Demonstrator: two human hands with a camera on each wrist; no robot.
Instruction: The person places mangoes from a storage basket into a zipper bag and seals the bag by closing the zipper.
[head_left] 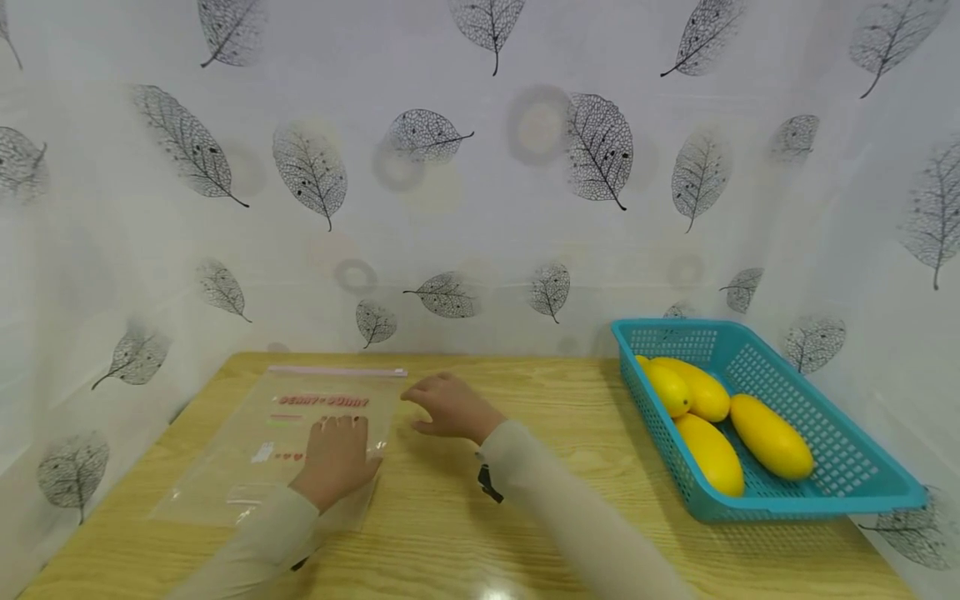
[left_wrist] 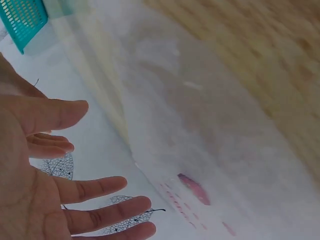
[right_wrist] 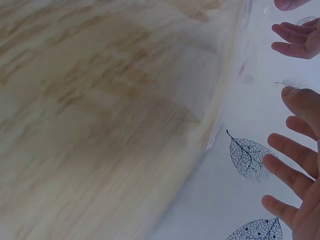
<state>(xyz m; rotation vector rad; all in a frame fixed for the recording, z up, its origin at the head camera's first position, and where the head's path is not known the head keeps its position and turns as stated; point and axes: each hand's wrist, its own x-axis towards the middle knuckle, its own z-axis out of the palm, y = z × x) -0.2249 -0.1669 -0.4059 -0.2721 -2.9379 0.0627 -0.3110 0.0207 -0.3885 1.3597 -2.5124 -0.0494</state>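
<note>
A clear zip bag (head_left: pixel 240 442) with a pale pink slider strip (head_left: pixel 337 371) along its far edge lies flat on the left of the table. Red lettering (head_left: pixel 322 401) and small prints show on it. Over the bag's right half is my left hand (head_left: pixel 337 458), its fingers extended in the left wrist view; whether it touches the plastic I cannot tell. My right hand (head_left: pixel 453 408) hovers just beyond the bag's upper right side, fingers spread and slightly bent, holding nothing. In the right wrist view those fingers (right_wrist: pixel 287 175) are apart.
A teal plastic basket (head_left: pixel 840 433) stands at the right of the wooden table (head_left: pixel 525 508), holding several yellow oblong fruits (head_left: pixel 768 437) that look like melons. Behind the table hangs a white curtain (head_left: pixel 480 225) with a leaf print.
</note>
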